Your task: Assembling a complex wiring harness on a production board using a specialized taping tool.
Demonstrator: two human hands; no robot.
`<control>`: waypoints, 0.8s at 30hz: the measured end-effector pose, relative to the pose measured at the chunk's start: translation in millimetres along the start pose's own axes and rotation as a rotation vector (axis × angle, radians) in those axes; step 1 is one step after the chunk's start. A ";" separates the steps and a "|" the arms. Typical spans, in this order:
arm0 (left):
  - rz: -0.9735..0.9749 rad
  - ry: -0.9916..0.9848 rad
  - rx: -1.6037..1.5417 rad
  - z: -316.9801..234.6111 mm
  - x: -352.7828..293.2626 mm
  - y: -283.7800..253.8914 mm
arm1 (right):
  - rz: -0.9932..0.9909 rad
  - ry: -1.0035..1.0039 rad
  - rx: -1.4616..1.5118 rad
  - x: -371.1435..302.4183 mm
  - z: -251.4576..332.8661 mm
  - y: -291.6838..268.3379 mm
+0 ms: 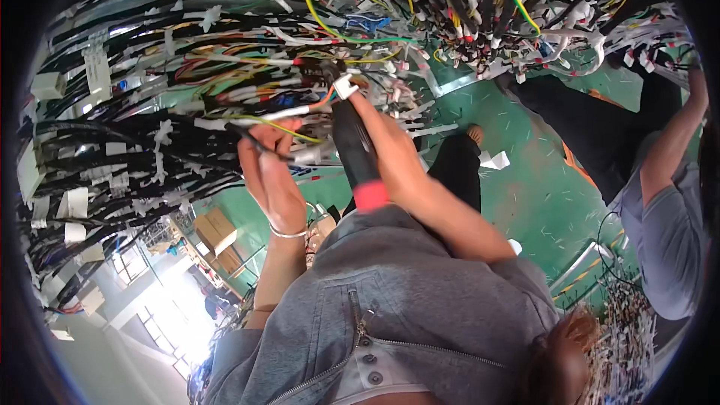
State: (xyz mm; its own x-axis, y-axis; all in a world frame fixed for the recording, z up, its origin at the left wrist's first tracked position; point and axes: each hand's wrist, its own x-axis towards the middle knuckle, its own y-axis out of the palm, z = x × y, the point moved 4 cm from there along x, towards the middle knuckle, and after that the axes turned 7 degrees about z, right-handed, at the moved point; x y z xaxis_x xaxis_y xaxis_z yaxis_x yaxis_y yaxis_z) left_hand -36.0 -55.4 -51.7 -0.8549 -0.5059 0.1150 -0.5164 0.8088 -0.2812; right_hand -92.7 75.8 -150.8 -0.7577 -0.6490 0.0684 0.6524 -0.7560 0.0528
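My right hand point(390, 146) is wrapped around a long black tool point(352, 139) with a red end point(371, 196). The tool's head reaches up into the wire bundle, and a small white tag or sleeve point(346, 87) sits beside it. My left hand point(271, 169) is raised to the left of the tool, its fingers curled at a black cable point(262, 142). Close above those fingers run a white-sleeved orange wire point(289, 113) and a yellow-green wire point(292, 132). Blur and overlapping cables partly hide the left fingertips.
Dense black cable bundles with white ties point(161, 142) fill the left side. More coloured wires point(480, 7) hang at the top. At the right another person in a grey shirt point(667, 232) stands over the green floor point(517, 202). Cardboard boxes point(216, 231) stand at lower left.
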 end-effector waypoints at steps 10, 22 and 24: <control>0.724 0.097 0.867 -1.1 -0.8 44.3 | -0.168 0.016 -0.048 -23.9 37.6 -19.5; 0.672 -0.046 0.708 25.3 6.7 54.3 | -0.177 0.235 0.784 -119.6 -50.0 -84.1; 0.616 -0.041 0.740 26.0 5.6 52.6 | -0.264 0.341 0.614 -155.2 -90.5 -106.1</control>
State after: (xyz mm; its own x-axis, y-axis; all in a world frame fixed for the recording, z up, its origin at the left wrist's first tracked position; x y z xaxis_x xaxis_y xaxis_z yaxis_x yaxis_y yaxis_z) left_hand -66.7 -23.5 -90.7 -0.9560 -0.0771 -0.2830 0.1963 0.5489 -0.8125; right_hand -45.9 249.0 -257.2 -0.7884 -0.5187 -0.3308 0.2652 -0.7717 0.5780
